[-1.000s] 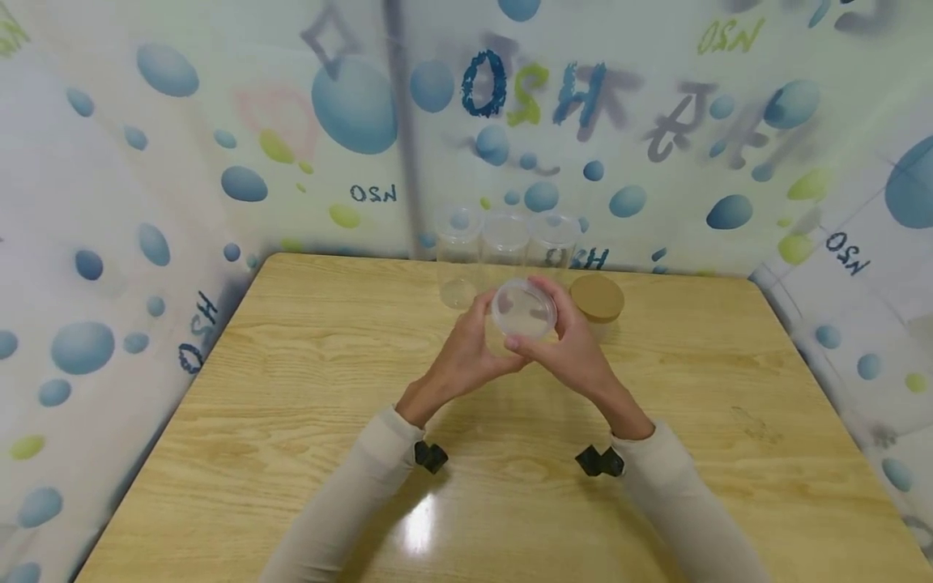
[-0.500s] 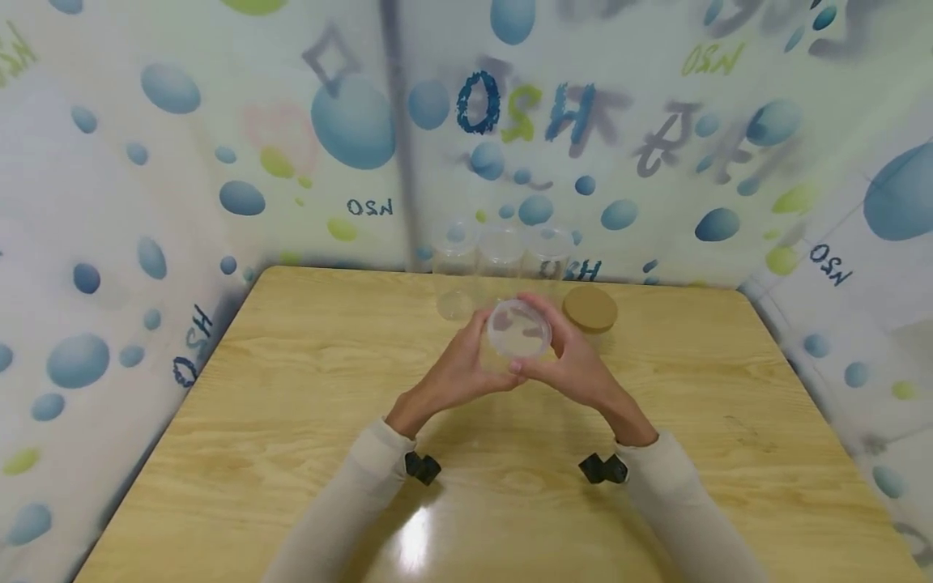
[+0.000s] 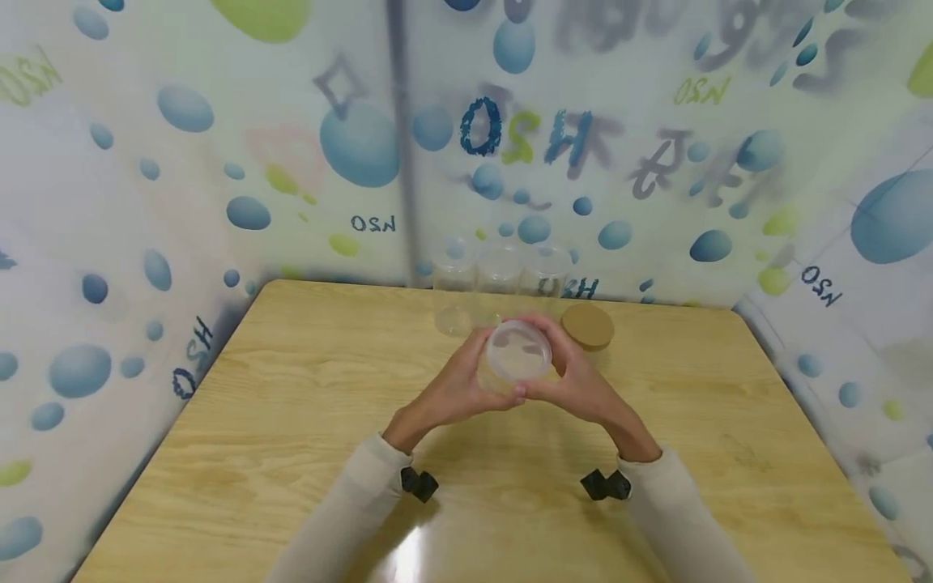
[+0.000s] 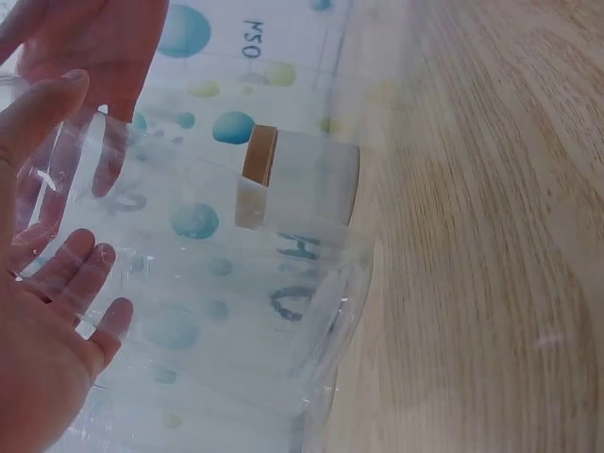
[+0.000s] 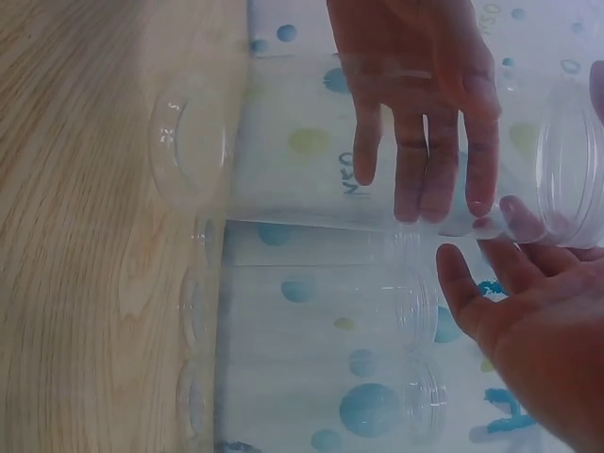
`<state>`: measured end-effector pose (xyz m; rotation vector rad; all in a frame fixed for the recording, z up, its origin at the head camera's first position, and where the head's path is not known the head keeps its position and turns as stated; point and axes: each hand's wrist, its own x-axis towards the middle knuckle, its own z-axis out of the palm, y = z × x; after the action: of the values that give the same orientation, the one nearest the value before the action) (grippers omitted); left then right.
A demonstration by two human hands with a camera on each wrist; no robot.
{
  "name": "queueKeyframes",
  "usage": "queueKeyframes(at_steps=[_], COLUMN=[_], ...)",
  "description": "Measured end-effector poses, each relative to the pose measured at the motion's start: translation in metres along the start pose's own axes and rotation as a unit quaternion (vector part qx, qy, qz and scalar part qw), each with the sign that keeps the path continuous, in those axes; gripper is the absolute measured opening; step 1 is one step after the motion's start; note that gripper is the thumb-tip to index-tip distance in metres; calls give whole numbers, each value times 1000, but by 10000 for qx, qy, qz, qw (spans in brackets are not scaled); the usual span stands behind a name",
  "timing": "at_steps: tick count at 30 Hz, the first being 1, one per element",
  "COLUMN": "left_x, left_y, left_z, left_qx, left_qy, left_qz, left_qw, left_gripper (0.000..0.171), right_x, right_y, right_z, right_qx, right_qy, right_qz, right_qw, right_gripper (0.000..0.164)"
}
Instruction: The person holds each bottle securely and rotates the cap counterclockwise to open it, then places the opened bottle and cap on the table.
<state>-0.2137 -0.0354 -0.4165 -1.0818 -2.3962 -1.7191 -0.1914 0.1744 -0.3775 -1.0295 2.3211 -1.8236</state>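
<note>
A tall clear plastic jar [image 3: 518, 350] with a round translucent top is between both hands over the table's back half. My left hand [image 3: 457, 385] grips it from the left, and my right hand [image 3: 579, 374] grips it from the right. In the left wrist view the transparent wall of the jar [image 4: 226, 236] shows the left hand's curled fingers [image 4: 75, 283]. The right wrist view has the jar's ringed top end [image 5: 566, 160] on the right and its base [image 5: 189, 151] over the tabletop. I cannot tell whether the base touches the wood.
Three similar clear jars [image 3: 500, 271] stand in a row at the back of the wooden table [image 3: 306, 380]. To their right is a white canister [image 4: 316, 175] with a brown lid [image 3: 587, 325]. A printed wall covering [image 3: 364, 146] rises behind the table.
The head view has tilted upward, so everything sits lower in the frame. Both hands keep their grip on the jar, which has come slightly away from the table's back edge.
</note>
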Motion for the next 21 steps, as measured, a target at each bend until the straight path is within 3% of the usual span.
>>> queueKeyframes(at_steps=[4, 16, 21], left_x=[1, 5, 4], left_y=[2, 5, 4], left_z=[3, -1, 1], left_qx=[-150, 0, -66], left_qy=[-154, -404, -293], left_qz=[-86, -77, -99], left_qw=[9997, 9992, 9995], left_gripper=[83, 85, 84], right_x=[-4, -1, -3], right_y=[0, 0, 1], right_z=[-4, -16, -13], right_qx=[108, 403, 293], right_qy=[-143, -644, -430], right_qz=[11, -95, -199], right_qw=[9998, 9971, 9984], right_gripper=[79, 84, 91])
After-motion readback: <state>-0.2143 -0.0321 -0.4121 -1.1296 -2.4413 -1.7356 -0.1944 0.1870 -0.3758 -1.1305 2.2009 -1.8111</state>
